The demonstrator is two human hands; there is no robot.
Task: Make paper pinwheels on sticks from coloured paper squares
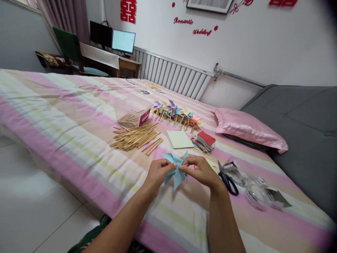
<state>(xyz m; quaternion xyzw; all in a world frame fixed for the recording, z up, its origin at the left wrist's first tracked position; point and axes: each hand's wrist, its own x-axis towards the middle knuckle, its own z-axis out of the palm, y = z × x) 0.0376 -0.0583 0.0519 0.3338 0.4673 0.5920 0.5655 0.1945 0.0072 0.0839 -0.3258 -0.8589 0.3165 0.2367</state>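
Note:
Both of my hands hold a light blue paper pinwheel (176, 169) above the striped bed cover (79, 116). My left hand (158, 173) pinches its left side, and my right hand (201, 171) pinches its centre and right side. Behind them lie a loose pile of wooden sticks (135, 137), a pale yellow paper square (179, 139) and a stack of coloured paper squares (204, 142). A row of finished pinwheels on sticks (177, 114) lies farther back.
Black-handled scissors (228, 180) and clear plastic tape rolls with wrapping (254, 188) lie right of my right hand. A clear box of sticks (134, 117) stands by the pile. A pink pillow (247, 130) and grey mattress (302, 133) are at right. Tiled floor is at left.

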